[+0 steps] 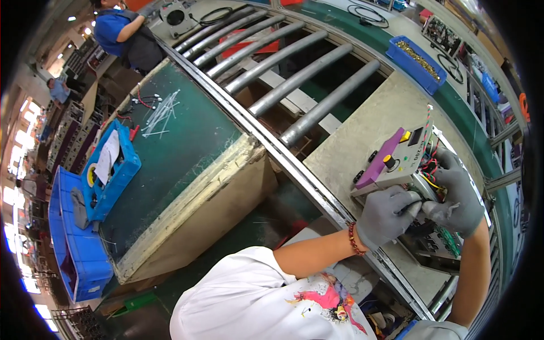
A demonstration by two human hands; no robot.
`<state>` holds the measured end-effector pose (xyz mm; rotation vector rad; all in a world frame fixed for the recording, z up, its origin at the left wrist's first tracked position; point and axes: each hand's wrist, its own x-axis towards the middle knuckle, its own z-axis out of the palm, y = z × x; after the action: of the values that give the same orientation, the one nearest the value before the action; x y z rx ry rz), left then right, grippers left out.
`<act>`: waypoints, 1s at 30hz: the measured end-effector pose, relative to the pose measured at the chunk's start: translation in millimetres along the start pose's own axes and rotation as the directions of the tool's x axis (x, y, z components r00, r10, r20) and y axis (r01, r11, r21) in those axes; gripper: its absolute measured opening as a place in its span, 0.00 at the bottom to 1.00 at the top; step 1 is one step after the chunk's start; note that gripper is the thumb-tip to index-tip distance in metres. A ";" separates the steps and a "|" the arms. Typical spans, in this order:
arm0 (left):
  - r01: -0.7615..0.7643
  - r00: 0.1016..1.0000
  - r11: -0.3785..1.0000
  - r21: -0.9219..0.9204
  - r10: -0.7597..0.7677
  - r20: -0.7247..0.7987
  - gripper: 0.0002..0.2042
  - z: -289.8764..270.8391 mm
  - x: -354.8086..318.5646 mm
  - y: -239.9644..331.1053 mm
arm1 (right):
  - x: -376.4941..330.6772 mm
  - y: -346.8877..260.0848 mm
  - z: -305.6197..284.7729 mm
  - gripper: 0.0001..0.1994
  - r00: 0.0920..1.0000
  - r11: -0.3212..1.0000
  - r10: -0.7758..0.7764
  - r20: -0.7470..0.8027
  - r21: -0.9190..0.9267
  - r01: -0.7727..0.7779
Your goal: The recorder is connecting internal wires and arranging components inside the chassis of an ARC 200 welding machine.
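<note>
A machine front panel (403, 160), pale grey with a purple strip (383, 158), a yellow knob (389, 161) and a small dark display, leans at a tilt on the worktop to the right. Red, black and yellow wires (433, 167) crowd behind it. At its lower edge my left hand (390, 216), in a grey glove, has its fingertips pinched together. My right hand (457, 192), gloved too, is behind the panel by the wires, its fingers closed close to the left fingertips. What either hand pinches is too small or hidden. An opened unit with a green circuit board (449, 242) sits below my hands.
A roller conveyor (300, 85) runs beyond the worktop (345, 136). A blue bin of small brass parts (416, 62) stands at the far right. On the green table (187, 130) lie white cable ties (161, 115) and a blue tray (116, 170). Another person (116, 31) stands at far left.
</note>
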<state>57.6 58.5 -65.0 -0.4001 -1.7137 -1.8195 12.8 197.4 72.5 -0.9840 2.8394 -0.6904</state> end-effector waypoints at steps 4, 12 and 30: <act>-0.043 0.997 0.988 0.146 0.033 0.073 0.05 -3.6 1.2 4.1 | -0.8 -2.2 2.5 0.30 0.999 0.991 0.010 0.043 -0.130 -0.005; 0.170 0.981 0.984 -0.054 -0.164 0.108 0.06 4.0 -6.4 6.0 | -5.1 9.8 1.1 0.27 0.996 0.999 -0.021 0.085 -0.032 0.024; 0.238 0.971 0.929 -0.283 -0.226 0.076 0.18 -3.0 -41.3 -25.5 | 16.7 41.4 -6.1 0.18 0.865 0.872 -0.450 0.224 -0.099 0.479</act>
<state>74.7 64.1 -110.2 -0.3681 -1.5775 -2.2630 -25.4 218.7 61.6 -1.6950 2.5231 -0.3731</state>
